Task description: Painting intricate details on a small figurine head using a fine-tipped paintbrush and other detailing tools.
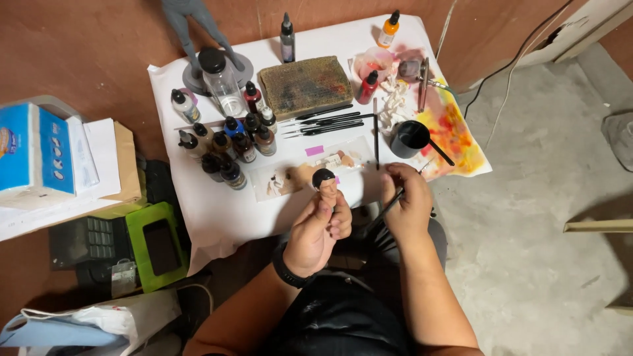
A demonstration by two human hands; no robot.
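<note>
Seen from above, a person's two bare forearms extend into view, with no sleeves reaching the wrists. The left hand (318, 232) has a black band (287, 269), like a watch strap or fitness tracker, around its wrist. The right hand (408, 201) wears no rings or band. Dark, slightly shiny black clothing (336, 320) covers the lap below.

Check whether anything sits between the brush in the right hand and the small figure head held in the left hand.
Nothing visible does. The left hand holds the small figure head up over the table's near edge; the right hand holds the brush just beside it, with open space between them.
</note>
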